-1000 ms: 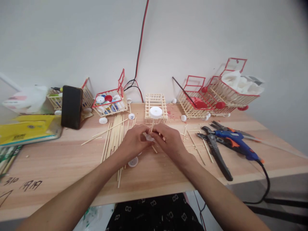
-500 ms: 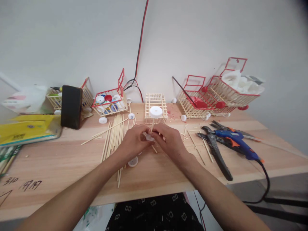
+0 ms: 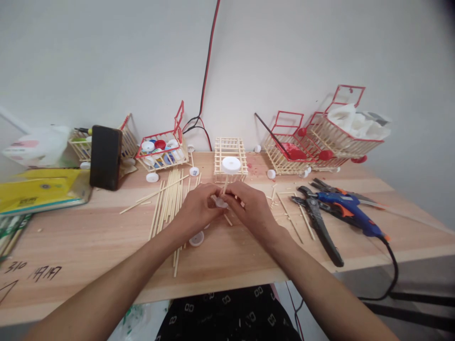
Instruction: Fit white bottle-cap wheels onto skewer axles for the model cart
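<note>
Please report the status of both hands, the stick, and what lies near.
Left hand on lower cap; right hand pinching stick. White cap at stick's upper end. Near: loose sticks at left, slatted frame behind.

The lower white cap [image 3: 221,203] is partly covered by the left hand [image 3: 199,204] and the right hand [image 3: 250,205], and the lower end of the stick [image 3: 225,184] is lost among the fingers [image 3: 232,189]. Part of the slatted frame [image 3: 228,140] is masked by the upper white cap [image 3: 231,165]. The leftmost basket [image 3: 83,151] is half blocked by the phone [image 3: 105,157]. The yellow packet [image 3: 42,189] is cropped by the left edge, its print too blurred to be read.
</note>
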`<state>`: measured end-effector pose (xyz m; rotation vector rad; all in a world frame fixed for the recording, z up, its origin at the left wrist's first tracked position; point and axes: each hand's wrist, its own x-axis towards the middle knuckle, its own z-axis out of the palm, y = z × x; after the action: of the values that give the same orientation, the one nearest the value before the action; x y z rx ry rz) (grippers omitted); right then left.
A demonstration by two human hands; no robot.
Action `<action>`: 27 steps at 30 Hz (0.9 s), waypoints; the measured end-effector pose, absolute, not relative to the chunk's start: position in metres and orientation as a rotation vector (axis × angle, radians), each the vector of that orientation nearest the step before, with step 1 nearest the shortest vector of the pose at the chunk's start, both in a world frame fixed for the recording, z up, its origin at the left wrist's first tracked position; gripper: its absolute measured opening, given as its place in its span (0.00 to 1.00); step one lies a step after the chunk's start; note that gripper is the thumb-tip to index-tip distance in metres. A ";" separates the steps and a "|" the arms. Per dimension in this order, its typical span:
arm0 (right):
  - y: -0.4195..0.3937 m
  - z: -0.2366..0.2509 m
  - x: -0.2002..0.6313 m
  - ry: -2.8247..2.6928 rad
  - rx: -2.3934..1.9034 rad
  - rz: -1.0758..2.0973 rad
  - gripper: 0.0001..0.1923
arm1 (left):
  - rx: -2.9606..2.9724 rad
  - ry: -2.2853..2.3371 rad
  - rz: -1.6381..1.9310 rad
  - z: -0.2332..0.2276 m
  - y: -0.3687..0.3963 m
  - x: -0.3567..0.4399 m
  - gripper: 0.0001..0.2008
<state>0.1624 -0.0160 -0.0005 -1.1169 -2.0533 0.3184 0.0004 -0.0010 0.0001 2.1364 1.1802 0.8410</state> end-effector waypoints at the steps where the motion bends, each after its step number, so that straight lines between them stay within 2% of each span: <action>1: -0.016 -0.001 0.162 -2.054 -1.116 0.319 0.06 | 2.134 1.183 0.839 0.000 -0.001 0.000 0.07; 21: -0.014 -0.002 0.162 -2.051 -1.110 0.313 0.07 | 2.113 1.164 0.815 0.001 -0.002 0.000 0.04; 27: -0.011 -0.001 0.162 -2.046 -1.114 0.317 0.08 | 2.095 1.089 0.894 -0.002 -0.001 -0.001 0.05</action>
<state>0.1615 -0.0111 -0.0015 -1.1145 -2.0458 0.3167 -0.0010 -0.0013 -0.0025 2.0953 1.0887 0.8945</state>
